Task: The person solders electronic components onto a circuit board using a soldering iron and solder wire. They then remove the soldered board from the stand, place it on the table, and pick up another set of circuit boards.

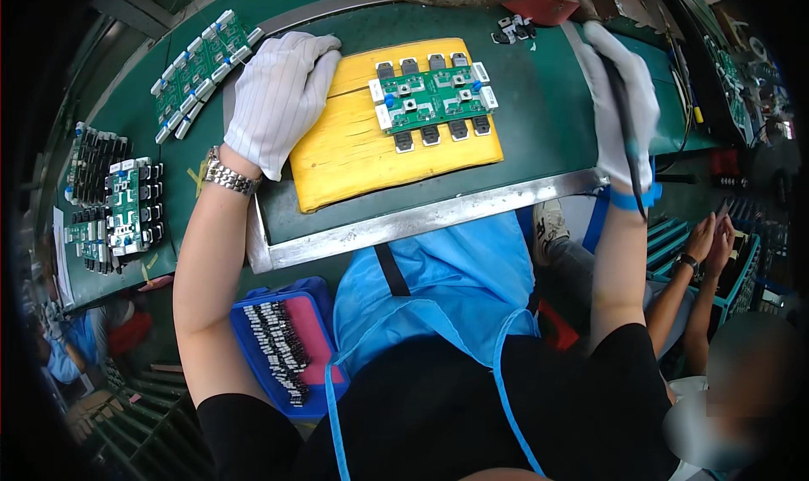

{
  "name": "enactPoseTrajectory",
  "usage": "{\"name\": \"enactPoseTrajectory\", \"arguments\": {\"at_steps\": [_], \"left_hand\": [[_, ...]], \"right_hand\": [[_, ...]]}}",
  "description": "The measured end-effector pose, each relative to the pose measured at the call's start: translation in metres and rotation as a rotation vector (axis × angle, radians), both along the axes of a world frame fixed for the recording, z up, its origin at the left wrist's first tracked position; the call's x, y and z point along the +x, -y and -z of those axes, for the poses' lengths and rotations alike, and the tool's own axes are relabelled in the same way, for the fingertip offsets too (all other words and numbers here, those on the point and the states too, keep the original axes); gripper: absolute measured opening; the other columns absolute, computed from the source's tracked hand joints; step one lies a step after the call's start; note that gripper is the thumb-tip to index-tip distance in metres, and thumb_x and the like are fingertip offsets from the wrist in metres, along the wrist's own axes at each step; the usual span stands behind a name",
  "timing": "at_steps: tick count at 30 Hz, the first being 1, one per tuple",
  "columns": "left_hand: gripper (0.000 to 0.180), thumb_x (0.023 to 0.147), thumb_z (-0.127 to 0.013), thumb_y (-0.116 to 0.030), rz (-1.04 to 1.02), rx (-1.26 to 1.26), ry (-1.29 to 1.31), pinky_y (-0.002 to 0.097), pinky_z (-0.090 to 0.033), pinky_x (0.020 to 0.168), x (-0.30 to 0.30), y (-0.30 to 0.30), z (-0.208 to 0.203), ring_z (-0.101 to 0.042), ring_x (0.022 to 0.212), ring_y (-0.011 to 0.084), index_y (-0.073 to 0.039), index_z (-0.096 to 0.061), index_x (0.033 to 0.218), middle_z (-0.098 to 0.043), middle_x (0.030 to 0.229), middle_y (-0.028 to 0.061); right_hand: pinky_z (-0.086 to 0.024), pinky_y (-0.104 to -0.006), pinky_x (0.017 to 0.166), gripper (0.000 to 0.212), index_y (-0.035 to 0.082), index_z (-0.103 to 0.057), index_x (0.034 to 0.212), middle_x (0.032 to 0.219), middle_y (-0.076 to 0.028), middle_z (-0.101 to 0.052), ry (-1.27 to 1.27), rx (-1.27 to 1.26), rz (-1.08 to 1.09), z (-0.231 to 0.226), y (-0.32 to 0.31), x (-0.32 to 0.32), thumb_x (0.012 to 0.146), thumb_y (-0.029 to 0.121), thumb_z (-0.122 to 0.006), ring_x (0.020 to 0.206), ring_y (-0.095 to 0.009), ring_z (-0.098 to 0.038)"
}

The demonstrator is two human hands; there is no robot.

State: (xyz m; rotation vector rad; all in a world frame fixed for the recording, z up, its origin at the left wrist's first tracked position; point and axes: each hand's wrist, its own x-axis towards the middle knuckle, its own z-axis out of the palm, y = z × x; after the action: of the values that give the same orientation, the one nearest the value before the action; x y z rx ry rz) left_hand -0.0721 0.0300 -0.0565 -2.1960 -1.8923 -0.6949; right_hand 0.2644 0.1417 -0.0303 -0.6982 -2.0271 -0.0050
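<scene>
Head view: hands (278, 97) beside circuit board (432, 93)

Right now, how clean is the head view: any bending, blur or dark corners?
Head view: sharp and evenly lit at the green circuit board on the yellow pad; the metal tray rim bows from fisheye; corners go black; lower right is blurred.

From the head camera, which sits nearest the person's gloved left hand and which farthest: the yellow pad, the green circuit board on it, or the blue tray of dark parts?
1. Yellow rectangular pad: under the white-gloved left hand, touching.
2. Green circuit board with black components: on the pad, to the hand's right.
3. Blue plastic tray of small dark parts: farthest, low by the person's lap.
</scene>
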Motion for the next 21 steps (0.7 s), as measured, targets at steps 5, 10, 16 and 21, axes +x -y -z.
{"name": "enactPoseTrajectory", "arguments": {"at_steps": [5,10,16,21], "left_hand": [[0.028,0.091,-0.055,-0.030,-0.055,-0.025,-0.114,0.0394,-0.051,0.074,0.003,0.003,-0.003,-0.062,0.088,0.0300,-0.006,-0.068,0.097,-0.066,0.095,0.0123],[0.035,0.092,-0.054,-0.035,-0.068,-0.151,-0.080,0.0404,-0.051,0.073,-0.001,0.003,-0.005,-0.063,0.085,0.0312,-0.004,-0.069,0.094,-0.066,0.091,0.0147],[0.038,0.092,-0.053,-0.034,-0.079,-0.273,0.002,0.0401,-0.050,0.073,-0.019,0.009,-0.016,-0.063,0.083,0.0332,0.000,-0.069,0.090,-0.066,0.087,0.0186],[0.036,0.090,-0.053,-0.029,-0.057,-0.403,0.109,0.0416,-0.050,0.066,-0.012,0.031,-0.043,-0.062,0.074,0.0385,0.003,-0.068,0.086,-0.063,0.078,0.0237]], "right_hand": [[-0.053,-0.0271,0.071,0.030,0.005,-0.062,0.113,0.101,-0.011,-0.067,-0.211,-0.404,-0.093,0.021,0.089,-0.003,0.084,0.000,-0.067,0.084,-0.017,-0.064],[-0.049,-0.0341,0.067,0.049,0.012,-0.058,0.112,0.095,-0.007,-0.064,0.164,-0.070,-0.180,0.033,0.102,-0.041,0.066,0.014,-0.077,0.077,-0.025,-0.058],[-0.045,-0.0338,0.061,0.042,0.014,-0.058,0.113,0.083,-0.005,-0.057,0.337,0.020,-0.176,0.028,0.076,-0.046,0.072,0.008,-0.064,0.071,-0.023,-0.055],[-0.044,-0.0337,0.063,0.036,0.014,-0.057,0.112,0.081,-0.005,-0.055,0.323,0.060,-0.143,0.029,0.051,-0.053,0.076,0.009,-0.060,0.072,-0.021,-0.057]]}}
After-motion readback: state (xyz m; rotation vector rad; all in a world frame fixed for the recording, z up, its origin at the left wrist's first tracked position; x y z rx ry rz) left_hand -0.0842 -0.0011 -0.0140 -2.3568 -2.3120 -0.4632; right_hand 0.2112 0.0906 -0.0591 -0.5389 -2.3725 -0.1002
